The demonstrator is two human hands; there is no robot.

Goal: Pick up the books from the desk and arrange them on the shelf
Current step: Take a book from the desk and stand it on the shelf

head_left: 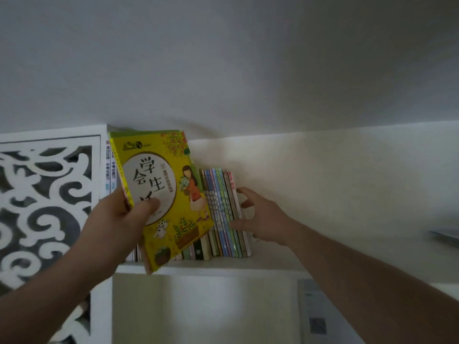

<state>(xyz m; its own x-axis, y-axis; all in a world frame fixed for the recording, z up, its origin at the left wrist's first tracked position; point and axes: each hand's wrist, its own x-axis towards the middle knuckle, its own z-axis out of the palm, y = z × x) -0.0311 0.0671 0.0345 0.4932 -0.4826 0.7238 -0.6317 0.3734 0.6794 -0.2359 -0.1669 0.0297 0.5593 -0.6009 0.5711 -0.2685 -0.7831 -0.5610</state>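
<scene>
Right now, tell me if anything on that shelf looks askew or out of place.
The row of thin books leans to the left rather than standing upright, and the right hand touches its outer end. The yellow book, tilted and gripped by the left hand, is not yet shelved. Nothing looks damaged.

Glossy paper cover on the yellow book [159,194]; smooth matt white shelf [223,269].

One yellow book [164,194] held up at 9 o'clock; approx. a dozen thin books [223,214] stand in a row on one white shelf [223,269]; two hands visible.
</scene>
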